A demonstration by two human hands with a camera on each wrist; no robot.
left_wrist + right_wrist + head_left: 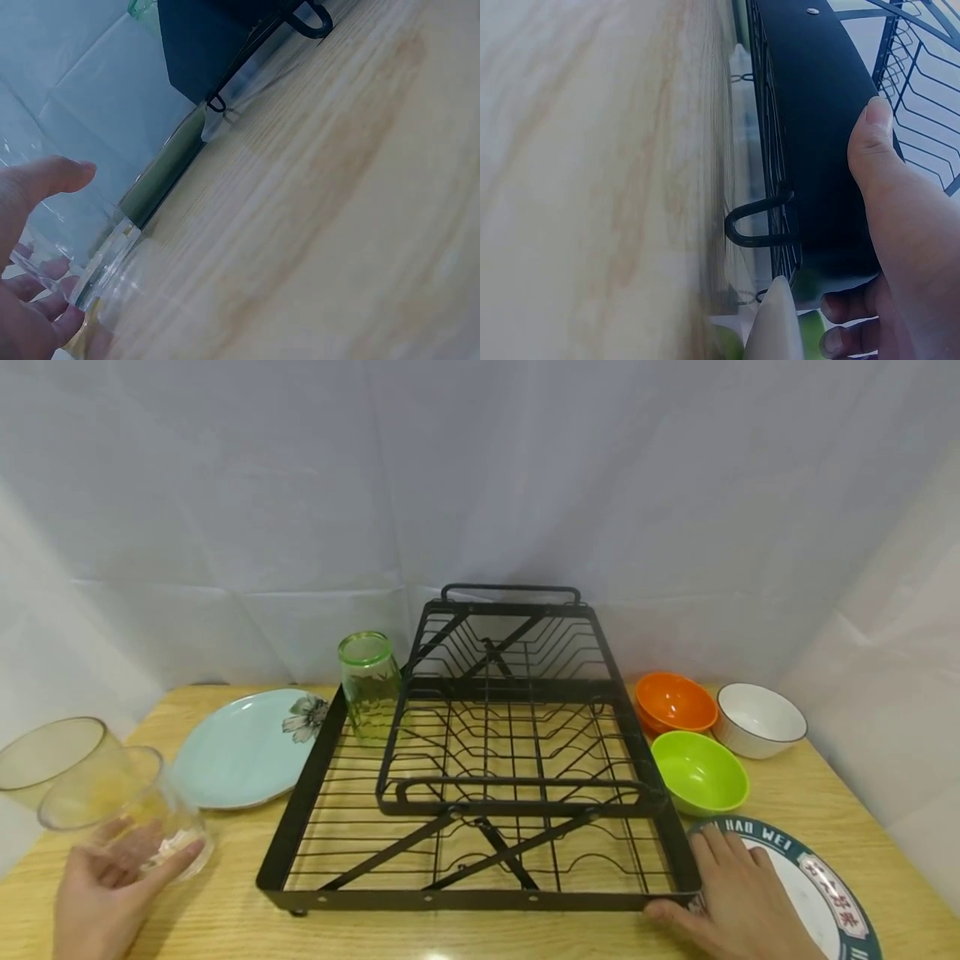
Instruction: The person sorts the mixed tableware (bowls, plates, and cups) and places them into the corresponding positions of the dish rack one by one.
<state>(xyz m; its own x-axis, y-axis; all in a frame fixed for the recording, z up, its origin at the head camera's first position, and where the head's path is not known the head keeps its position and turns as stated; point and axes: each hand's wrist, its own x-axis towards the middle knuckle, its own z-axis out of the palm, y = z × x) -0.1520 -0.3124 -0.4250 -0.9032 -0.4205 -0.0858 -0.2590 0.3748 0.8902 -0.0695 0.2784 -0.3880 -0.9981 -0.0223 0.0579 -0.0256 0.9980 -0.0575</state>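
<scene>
Clear glass (161, 818) sits in the left hand (123, 885) at the left end of the wooden table (225, 935), tilted so that its mouth points up and to the left. That hand is clamped on the glass near its base: the head view shows the thumb in front of it, while the left wrist view shows fingertips through the clear wall and a thick base close to the tabletop. Whether the base touches the wood, I cannot tell. From the head, a yellowish glass (45, 752) overlaps it on the far side, and a pale blue plate (232, 752) with a grey flower lies just beyond; the left wrist view shows this plate only edge-on.

The right hand (738, 893) is clamped on the near right corner of the black dish rack (382, 902). Only the right wrist view makes the grip clear, with the thumb along the front panel and fingertips curled at the end, above a looped wire foot (731, 227) hidden from the head camera.

Only the head view gives the whole layout: a green glass (371, 693) standing in the rack's left side, the raised upper shelf (517, 810), and an orange bowl (675, 702), white bowl (761, 718), lime bowl (701, 777) and green-rimmed plate (817, 893) to the right.
</scene>
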